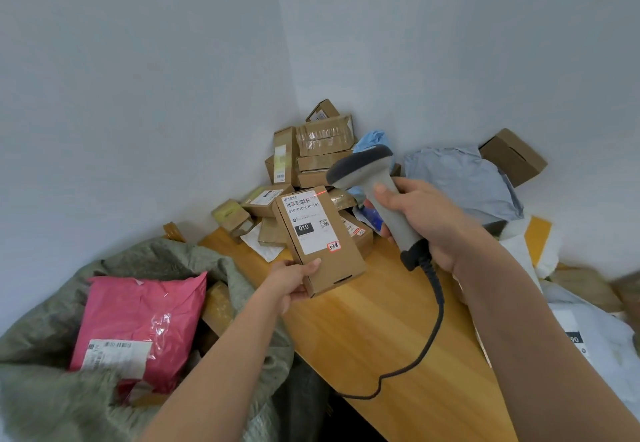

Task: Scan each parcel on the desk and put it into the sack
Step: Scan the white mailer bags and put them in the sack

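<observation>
The left hand [294,280] held a small cardboard box [320,240] by its near corner, thumb on top and fingers curled beneath, tilted so the label faced up toward the scanner [377,195]. That grip kept the barcode uncovered. The right hand [426,220] was wrapped round the scanner's handle, head aimed down; its red line fell at the label's top edge, just right of the barcode, so the aim probably needed a nudge. The box hung above the table [381,320], near the pile of parcels [311,161] in the corner. The sack [52,389] gaped just left, a pink bag [138,317] already inside, handy for dropping.
</observation>
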Available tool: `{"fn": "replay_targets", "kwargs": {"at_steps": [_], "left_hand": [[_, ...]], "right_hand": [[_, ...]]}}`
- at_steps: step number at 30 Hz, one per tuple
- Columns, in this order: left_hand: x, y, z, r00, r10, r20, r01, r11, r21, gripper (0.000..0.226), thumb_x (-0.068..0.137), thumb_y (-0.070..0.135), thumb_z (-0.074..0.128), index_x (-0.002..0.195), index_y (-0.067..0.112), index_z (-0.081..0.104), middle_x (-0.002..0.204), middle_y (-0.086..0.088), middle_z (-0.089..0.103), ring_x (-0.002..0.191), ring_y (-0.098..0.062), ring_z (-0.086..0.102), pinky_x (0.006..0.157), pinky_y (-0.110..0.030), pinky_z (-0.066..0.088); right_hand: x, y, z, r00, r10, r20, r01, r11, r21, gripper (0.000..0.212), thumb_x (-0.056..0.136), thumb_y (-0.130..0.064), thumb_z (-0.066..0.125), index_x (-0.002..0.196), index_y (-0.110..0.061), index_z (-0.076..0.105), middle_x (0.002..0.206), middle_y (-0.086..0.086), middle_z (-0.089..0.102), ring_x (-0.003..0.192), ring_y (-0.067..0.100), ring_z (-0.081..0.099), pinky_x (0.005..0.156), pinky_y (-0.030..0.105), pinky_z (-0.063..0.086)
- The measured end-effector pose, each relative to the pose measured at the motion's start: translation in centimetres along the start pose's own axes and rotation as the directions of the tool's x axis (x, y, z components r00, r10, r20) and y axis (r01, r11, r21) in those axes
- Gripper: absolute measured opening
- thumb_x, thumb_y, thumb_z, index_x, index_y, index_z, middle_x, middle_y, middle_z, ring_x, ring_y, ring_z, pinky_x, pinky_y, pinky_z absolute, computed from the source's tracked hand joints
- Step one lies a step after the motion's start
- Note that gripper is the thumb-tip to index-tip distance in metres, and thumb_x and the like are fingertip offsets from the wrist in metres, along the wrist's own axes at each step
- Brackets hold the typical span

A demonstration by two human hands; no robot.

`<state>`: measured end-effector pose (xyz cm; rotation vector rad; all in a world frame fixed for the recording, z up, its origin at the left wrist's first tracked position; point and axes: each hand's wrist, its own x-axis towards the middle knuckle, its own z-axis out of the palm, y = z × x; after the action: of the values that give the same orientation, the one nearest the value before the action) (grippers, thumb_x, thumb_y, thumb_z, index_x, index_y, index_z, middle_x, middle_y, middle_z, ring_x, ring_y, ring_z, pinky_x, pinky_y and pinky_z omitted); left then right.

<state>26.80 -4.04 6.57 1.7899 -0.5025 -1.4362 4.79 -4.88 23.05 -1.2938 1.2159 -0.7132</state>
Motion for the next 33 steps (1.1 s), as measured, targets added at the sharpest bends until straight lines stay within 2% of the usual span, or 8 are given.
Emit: {"fn": "replay_targets", "kwargs": {"at_steps": [4, 11, 16, 22, 24, 28, 31, 33], "left_hand": [[0.4, 0.2, -0.1, 1.000, -0.010, -0.025, 0.009, 1.000, -0.019, 0.057, 0.082, 0.019, 0.078, 0.128, 0.004, 0.049, 0.111, -0.012, 0.067, 0.096, -0.029, 0.067, 0.069, -0.037, 0.058], [1.3, 0.0, -0.3, 0.998, -0.038, -0.048, 0.035, 0.998, -0.057, 0.053, 0.083, 0.017, 0.077, 0.127, 0.004, 0.051, 0.109, -0.012, 0.067, 0.096, -0.029, 0.067, 0.061, -0.036, 0.057], [1.5, -0.1, -0.5, 0.997, -0.045, -0.056, 0.041, 0.996, -0.080, 0.050, 0.083, 0.015, 0.076, 0.125, 0.004, 0.052, 0.104, -0.011, 0.067, 0.098, -0.032, 0.066, 0.066, -0.039, 0.058], [1.6, -0.4, -1.2, 0.997, -0.055, -0.056, 0.049, 0.993, -0.105, 0.050, 0.082, 0.016, 0.077, 0.125, 0.005, 0.053, 0.108, -0.012, 0.068, 0.100, -0.032, 0.066, 0.068, -0.041, 0.058], [1.3, -0.4, -1.5, 0.997, -0.054, -0.054, 0.048, 0.993, -0.112, 0.046, 0.083, 0.015, 0.076, 0.123, 0.005, 0.055, 0.106, -0.012, 0.068, 0.100, -0.032, 0.066, 0.067, -0.040, 0.058], [1.0, -0.4, -2.4, 0.995, -0.046, -0.085, 0.032, 0.987, -0.155, 0.044, 0.083, 0.016, 0.076, 0.120, 0.005, 0.055, 0.103, -0.012, 0.068, 0.101, -0.032, 0.066, 0.069, -0.041, 0.059], [1.4, -1.0, -3.9, 0.983, -0.041, -0.181, -0.006, 0.967, -0.255, 0.043, 0.085, 0.019, 0.075, 0.119, 0.008, 0.052, 0.103, -0.010, 0.068, 0.095, -0.028, 0.067, 0.075, -0.041, 0.059], [1.3, -1.5, -5.6, 0.950, -0.049, -0.308, -0.073, 0.925, -0.374, 0.046, 0.085, 0.020, 0.074, 0.124, 0.007, 0.051, 0.109, -0.008, 0.068, 0.097, -0.027, 0.067, 0.086, -0.044, 0.057]], "right_hand": [[-0.9, -1.3, 0.0, 1.000, -0.013, -0.006, 0.013, 1.000, 0.012, 0.020, 0.100, -0.037, 0.051, 0.104, -0.020, 0.061, 0.094, 0.008, 0.059, 0.069, 0.015, 0.056, 0.054, 0.020, 0.051], [-1.5, -2.2, -0.3, 1.000, -0.007, 0.000, 0.007, 0.995, 0.101, 0.025, 0.100, -0.034, 0.053, 0.111, -0.013, 0.062, 0.113, 0.014, 0.065, 0.065, 0.016, 0.055, 0.063, 0.031, 0.049], [-2.0, -2.7, -0.6, 1.000, -0.020, 0.014, 0.018, 0.991, 0.129, 0.026, 0.100, -0.033, 0.052, 0.108, -0.011, 0.062, 0.098, 0.008, 0.063, 0.063, 0.016, 0.054, 0.062, 0.031, 0.048], [-2.3, -3.3, 0.2, 0.999, -0.030, 0.031, 0.027, 0.995, 0.098, 0.026, 0.099, -0.035, 0.053, 0.111, -0.014, 0.062, 0.118, 0.016, 0.065, 0.060, 0.013, 0.055, 0.058, 0.028, 0.049], [-2.3, -3.5, 0.5, 0.999, -0.034, 0.038, 0.031, 0.996, 0.088, 0.029, 0.099, -0.036, 0.053, 0.113, -0.012, 0.061, 0.111, 0.020, 0.064, 0.060, 0.013, 0.055, 0.058, 0.027, 0.050], [-2.3, -3.7, 1.4, 0.997, -0.040, 0.058, 0.035, 0.996, 0.078, 0.033, 0.099, -0.038, 0.051, 0.116, -0.012, 0.061, 0.091, 0.009, 0.058, 0.058, 0.009, 0.056, 0.055, 0.024, 0.051], [-1.8, -3.7, 2.5, 0.996, -0.019, 0.082, 0.013, 0.998, 0.069, 0.036, 0.099, -0.041, 0.051, 0.116, -0.011, 0.062, 0.087, 0.008, 0.057, 0.059, 0.011, 0.057, 0.056, 0.025, 0.050], [-1.5, -3.5, 3.4, 0.997, 0.002, 0.080, -0.006, 0.999, 0.052, 0.033, 0.099, -0.041, 0.051, 0.111, -0.012, 0.063, 0.089, 0.009, 0.058, 0.060, 0.012, 0.056, 0.056, 0.025, 0.050]]}}
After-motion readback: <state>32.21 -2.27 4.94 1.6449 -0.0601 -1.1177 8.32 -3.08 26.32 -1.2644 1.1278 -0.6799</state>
